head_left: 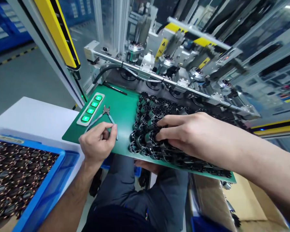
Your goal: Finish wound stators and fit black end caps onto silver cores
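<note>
One green-topped table (124,112) is carrying close rows of black cylindrical motor cores (145,120) on its right part. Over them the right hand (192,130) is touching cores with bent fingers, any grip being impossible to tell, while the left hand (96,141), loosely fisted, is partly covering splayed cutting pliers (106,110) beside four lit green buttons (90,111).

I see a green tabletop (124,111) below both hands. Dark cylindrical parts (145,119) crowd it under and around my right hand (188,130); beyond my left hand (96,141) lie pliers (106,110), a lit button panel (92,108) and a dark rod (115,88).
</note>
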Tool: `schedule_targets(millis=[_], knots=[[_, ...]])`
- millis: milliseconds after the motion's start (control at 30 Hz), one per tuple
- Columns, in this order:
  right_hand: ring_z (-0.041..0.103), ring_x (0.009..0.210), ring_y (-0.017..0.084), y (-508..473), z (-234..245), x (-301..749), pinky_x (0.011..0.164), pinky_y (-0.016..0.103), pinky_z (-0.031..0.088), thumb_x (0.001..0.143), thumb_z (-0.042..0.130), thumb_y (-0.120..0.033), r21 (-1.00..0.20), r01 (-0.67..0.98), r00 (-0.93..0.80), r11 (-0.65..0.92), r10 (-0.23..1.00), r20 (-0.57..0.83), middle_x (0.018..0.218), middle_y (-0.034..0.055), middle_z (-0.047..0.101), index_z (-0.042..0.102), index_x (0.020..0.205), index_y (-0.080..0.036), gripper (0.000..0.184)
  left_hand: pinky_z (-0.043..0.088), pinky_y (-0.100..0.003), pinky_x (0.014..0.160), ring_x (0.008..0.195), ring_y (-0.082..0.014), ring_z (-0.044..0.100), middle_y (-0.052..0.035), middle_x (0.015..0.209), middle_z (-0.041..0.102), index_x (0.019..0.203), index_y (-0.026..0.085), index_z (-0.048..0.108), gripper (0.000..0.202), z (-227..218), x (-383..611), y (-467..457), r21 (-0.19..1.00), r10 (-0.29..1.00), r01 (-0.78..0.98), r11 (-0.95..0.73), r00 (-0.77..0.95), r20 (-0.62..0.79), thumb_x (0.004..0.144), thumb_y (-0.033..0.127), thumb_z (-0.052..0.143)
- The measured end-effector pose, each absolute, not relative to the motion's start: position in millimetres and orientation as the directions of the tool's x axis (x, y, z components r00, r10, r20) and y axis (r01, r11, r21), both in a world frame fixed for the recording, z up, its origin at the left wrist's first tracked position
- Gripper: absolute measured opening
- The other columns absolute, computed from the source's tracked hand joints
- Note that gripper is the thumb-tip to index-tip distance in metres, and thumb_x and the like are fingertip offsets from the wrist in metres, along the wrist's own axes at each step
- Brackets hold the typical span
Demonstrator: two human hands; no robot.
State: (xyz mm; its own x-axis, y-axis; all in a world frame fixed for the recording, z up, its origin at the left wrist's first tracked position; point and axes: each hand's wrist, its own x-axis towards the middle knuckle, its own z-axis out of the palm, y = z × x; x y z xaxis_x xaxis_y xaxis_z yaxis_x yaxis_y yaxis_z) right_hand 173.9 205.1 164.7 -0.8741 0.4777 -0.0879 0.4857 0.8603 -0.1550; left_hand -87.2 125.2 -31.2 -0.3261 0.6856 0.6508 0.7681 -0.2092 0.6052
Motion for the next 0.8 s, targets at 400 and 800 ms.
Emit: schedule_targets(millis=[400, 800], knots=[[0.088, 0.097, 0.019, 223, 151, 180, 0.080, 0.029, 0.065, 0.104, 0.075, -0.003, -0.144, 0.443, -0.888, 0.885, 0.412, -0.202, 0.125, 0.0005, 0.088, 0.090, 0.118, -0.029, 0.034, 0.036, -0.031, 0.059, 0.055, -0.0107, 0.049, 0.0070, 0.061, 0.050, 0.082, 0.022, 0.073, 0.023, -30, -89, 127, 0.526, 0.638, 0.791, -0.314, -0.234, 0.733, 0.105, 0.017, 0.076], [0.077, 0.070, 0.017, 195, 158, 182, 0.059, 0.034, 0.050, 0.104, 0.072, -0.008, -0.013, 0.544, -0.827, 0.839, 0.533, -0.178, 0.123, 0.0009, 0.083, 0.085, 0.124, -0.030, 0.033, 0.036, -0.029, 0.059, 0.053, -0.0102, 0.045, 0.0070, 0.059, 0.052, 0.082, 0.021, 0.077, 0.022, -27, -87, 126, 0.593, 0.679, 0.771, -0.235, -0.306, 0.667, 0.103, 0.023, 0.077]])
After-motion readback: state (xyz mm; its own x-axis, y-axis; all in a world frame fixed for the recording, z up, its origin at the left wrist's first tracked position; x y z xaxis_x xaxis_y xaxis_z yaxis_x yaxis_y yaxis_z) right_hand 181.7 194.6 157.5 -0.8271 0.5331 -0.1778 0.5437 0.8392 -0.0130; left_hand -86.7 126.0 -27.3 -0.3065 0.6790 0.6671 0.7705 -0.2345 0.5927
